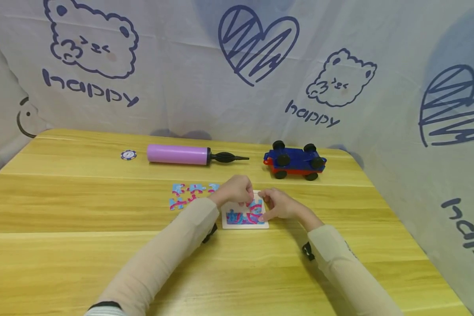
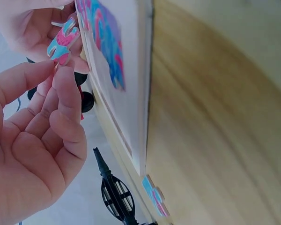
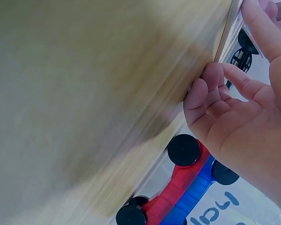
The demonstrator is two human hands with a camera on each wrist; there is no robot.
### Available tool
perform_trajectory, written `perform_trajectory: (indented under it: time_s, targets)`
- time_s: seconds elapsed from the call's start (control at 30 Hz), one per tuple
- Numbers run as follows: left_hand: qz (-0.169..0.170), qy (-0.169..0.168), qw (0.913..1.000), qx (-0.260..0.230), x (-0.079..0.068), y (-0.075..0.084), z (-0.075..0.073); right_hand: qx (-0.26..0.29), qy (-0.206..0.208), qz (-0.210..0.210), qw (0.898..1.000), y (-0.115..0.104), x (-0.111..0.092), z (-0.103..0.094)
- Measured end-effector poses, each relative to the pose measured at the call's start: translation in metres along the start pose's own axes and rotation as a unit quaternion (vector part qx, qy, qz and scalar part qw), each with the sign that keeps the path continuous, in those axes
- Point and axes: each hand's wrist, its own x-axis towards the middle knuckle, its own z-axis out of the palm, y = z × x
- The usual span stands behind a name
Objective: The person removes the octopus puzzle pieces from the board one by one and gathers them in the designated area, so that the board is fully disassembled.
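My left hand [image 1: 235,189] is over a white puzzle board [image 1: 241,227], pinching a pink-and-light-blue jigsaw piece [image 2: 63,43] between thumb and forefinger. In the left wrist view, that piece is raised off the board. Blue, pink and purple pieces [image 1: 234,217] lie fitted along the board's near side and up its right. At the board's right edge, my right hand [image 1: 281,205] holds it, thumb over the top and fingers bent against the side. Left of the board several loose jigsaw pieces [image 1: 196,188] lie on the table, partly hidden by the left hand.
Behind the board lies a purple hand pump [image 1: 177,155] with a black nozzle. A poker chip [image 1: 128,155] is at its left. To the right, a blue-and-red toy car [image 1: 296,160] has wheels facing up. A printed white cloth [image 1: 174,87] hangs behind the wooden table [image 1: 102,245].
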Motion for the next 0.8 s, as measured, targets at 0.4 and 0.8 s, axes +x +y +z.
perform_trajectory:
  time_s: [0.4, 0.8]
  targets:
    - [-0.026, 0.009, 0.9991, -0.033, -0.010, -0.015, -0.012, -0.004, -0.001, 0.008, 1.000, 0.001, -0.001, 0.001]
    - [-0.013, 0.012, 0.9964, -0.083, -0.025, -0.040, -0.029, 0.002, 0.005, 0.016, 1.000, 0.000, -0.003, 0.001]
